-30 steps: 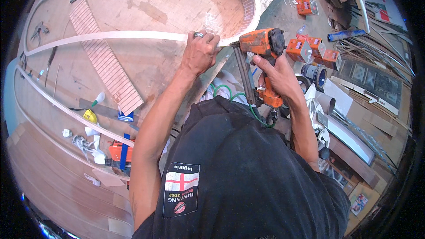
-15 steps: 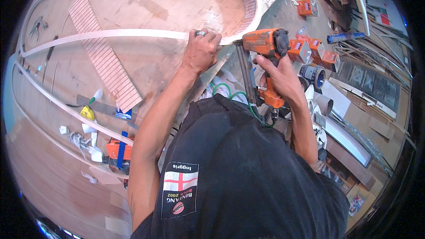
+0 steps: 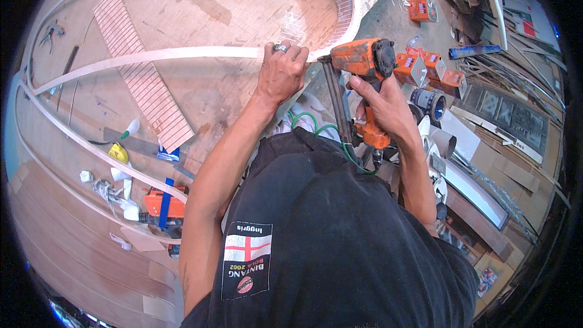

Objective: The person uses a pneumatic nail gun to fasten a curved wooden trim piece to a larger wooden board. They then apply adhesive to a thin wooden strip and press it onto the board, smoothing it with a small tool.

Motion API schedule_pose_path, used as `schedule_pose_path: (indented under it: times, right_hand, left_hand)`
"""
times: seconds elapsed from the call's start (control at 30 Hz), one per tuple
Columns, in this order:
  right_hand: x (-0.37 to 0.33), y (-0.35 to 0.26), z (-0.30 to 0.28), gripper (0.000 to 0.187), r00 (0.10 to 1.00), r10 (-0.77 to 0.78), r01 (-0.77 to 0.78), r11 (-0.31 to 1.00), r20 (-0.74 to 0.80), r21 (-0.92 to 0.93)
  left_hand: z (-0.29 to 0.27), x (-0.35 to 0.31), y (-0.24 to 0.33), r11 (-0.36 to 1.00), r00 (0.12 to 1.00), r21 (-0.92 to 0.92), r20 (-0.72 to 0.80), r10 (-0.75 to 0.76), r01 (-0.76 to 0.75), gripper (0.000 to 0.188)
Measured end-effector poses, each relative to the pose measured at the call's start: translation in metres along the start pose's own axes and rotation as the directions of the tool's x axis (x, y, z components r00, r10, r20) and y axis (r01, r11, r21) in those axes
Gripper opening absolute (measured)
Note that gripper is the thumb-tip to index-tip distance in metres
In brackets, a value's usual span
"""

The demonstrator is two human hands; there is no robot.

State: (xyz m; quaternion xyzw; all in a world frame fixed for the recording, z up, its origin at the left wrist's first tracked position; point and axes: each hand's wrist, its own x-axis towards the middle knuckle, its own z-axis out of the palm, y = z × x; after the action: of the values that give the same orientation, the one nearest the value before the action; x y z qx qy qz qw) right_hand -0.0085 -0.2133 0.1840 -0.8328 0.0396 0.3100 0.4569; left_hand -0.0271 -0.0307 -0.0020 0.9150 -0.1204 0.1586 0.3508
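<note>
My left hand [image 3: 281, 76] is closed around the end part of a long, thin pale wooden strip [image 3: 182, 54]. The strip bows leftward over the workbench and meets the end of a curved wooden form [image 3: 352, 15] with a slatted inner face. In my right hand [image 3: 388, 106] is an orange and black pneumatic nail gun [image 3: 357, 56], gripped by its handle. Its nose is at the strip, just right of my left fingers; whether it presses on the wood I cannot tell. A green coiled air hose [image 3: 327, 127] hangs by the gun.
A slotted wood panel [image 3: 143, 76] lies under the strip. Pliers [image 3: 51, 32], a yellow tape measure [image 3: 118, 153] and a glue bottle [image 3: 132, 128] lie at left. Orange cans [image 3: 412, 69] stand on the floor at right, near scrap boards [image 3: 498, 167].
The strip's left stretch has swung slightly toward me, and my left hand has shifted a little with it. The nail gun stays nearly in place.
</note>
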Motion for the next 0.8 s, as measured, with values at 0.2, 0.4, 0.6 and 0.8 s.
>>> schedule_pose_path:
  times: [0.2, 0.4, 0.6, 0.8]
  right_hand:
    - [0.0007, -0.0029, 0.0007, 0.045, 1.0, 0.017, -0.017, 1.0, -0.002, 0.003]
    - [0.0019, -0.0029, -0.0003, 0.044, 0.999, 0.034, -0.034, 0.999, -0.006, -0.028]
    - [0.0006, -0.0048, 0.0014, 0.045, 1.0, 0.016, -0.016, 1.0, -0.012, -0.004]
    - [0.0008, -0.008, 0.0019, 0.045, 0.999, 0.049, -0.049, 0.999, -0.009, -0.014]
  left_hand:
    - [0.0006, 0.0, -0.0006, 1.0, 1.0, 0.008, -0.016, 0.011, -0.011, 0.013]
    - [0.0037, -0.0011, -0.0016, 1.0, 1.0, 0.017, 0.014, 0.001, -0.001, 0.018]
    - [0.0008, -0.0022, 0.001, 1.0, 0.999, 0.011, 0.042, -0.013, 0.013, 0.024]
    - [0.0021, -0.0013, 0.0023, 0.999, 1.0, 0.038, -0.017, 0.004, -0.003, 0.015]
